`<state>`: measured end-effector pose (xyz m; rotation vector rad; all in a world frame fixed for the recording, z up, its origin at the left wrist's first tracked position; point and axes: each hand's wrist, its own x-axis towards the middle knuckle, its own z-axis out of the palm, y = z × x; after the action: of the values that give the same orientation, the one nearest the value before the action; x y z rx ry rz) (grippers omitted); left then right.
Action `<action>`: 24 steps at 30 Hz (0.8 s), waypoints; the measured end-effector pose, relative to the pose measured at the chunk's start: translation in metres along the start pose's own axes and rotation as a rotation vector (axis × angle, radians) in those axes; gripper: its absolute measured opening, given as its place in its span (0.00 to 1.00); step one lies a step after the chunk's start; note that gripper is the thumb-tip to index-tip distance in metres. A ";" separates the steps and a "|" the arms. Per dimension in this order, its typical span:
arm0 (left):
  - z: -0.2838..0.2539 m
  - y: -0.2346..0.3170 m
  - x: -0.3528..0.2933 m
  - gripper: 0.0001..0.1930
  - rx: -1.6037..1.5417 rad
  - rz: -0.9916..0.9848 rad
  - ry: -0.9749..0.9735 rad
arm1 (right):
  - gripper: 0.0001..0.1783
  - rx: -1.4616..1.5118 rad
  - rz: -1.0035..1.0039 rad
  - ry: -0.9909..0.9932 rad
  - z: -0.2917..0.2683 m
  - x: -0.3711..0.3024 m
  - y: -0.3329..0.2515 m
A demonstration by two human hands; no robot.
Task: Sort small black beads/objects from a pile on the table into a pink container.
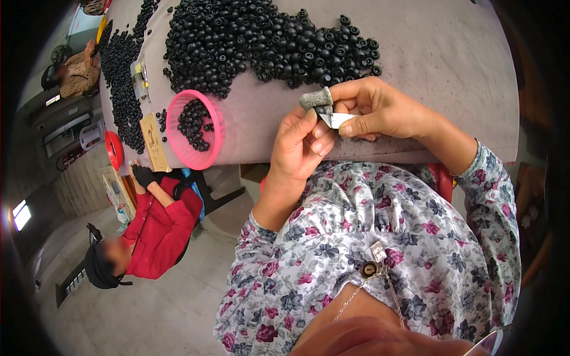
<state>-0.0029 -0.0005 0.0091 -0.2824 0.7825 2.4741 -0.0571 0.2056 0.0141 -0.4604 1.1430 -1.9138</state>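
Close to the table's near edge, my two hands meet in front of my body. My left hand (297, 142) pinches a small round black piece (323, 110) between thumb and fingers. A grey fabric finger sleeve (315, 98) sits just above that piece, seemingly on a left fingertip. In my right hand (380, 110) is a small knife blade (333, 120) with a pale wrapped or flat end, held between thumb and fingers. Its pointed tip lies against the black piece or right beside it; the exact contact is too small to tell.
A large heap of black round pieces (237, 41) spreads over the cloth-covered table (451, 53). Left of my hands stands a pink basket (218, 133) with some pieces inside. Beyond are a cardboard piece (155, 142), a red bowl (114, 150), a seated co-worker in red (160, 237) and another person (80, 74).
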 end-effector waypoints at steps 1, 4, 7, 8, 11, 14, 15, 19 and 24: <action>-0.001 0.000 0.000 0.10 0.000 -0.004 -0.008 | 0.26 0.000 0.012 0.000 0.000 0.000 -0.001; -0.003 0.001 0.000 0.09 0.006 -0.013 -0.022 | 0.25 0.001 0.014 0.005 0.000 -0.001 -0.002; -0.003 0.001 0.000 0.09 0.033 -0.014 -0.022 | 0.24 0.003 0.002 0.006 0.000 0.000 -0.001; -0.004 0.002 0.000 0.09 0.044 -0.016 -0.022 | 0.23 0.002 -0.001 0.005 -0.001 0.000 -0.001; 0.000 0.002 -0.001 0.09 0.053 -0.024 0.009 | 0.22 -0.005 0.024 -0.021 -0.005 0.000 -0.001; 0.001 0.001 -0.004 0.09 0.062 -0.019 0.014 | 0.20 -0.006 0.023 -0.004 -0.002 0.001 -0.003; 0.002 0.002 -0.004 0.09 0.070 -0.013 0.007 | 0.19 0.013 0.017 0.006 -0.001 0.001 -0.003; -0.003 0.029 -0.026 0.14 0.009 0.057 -0.005 | 0.11 0.057 -0.004 0.062 -0.001 0.003 -0.001; -0.004 0.107 -0.047 0.21 -0.333 0.512 -0.011 | 0.06 0.052 -0.023 0.112 -0.002 0.002 0.001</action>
<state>-0.0211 -0.0971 0.0728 -0.2026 0.4727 3.0907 -0.0592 0.2048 0.0118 -0.3432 1.1612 -2.0059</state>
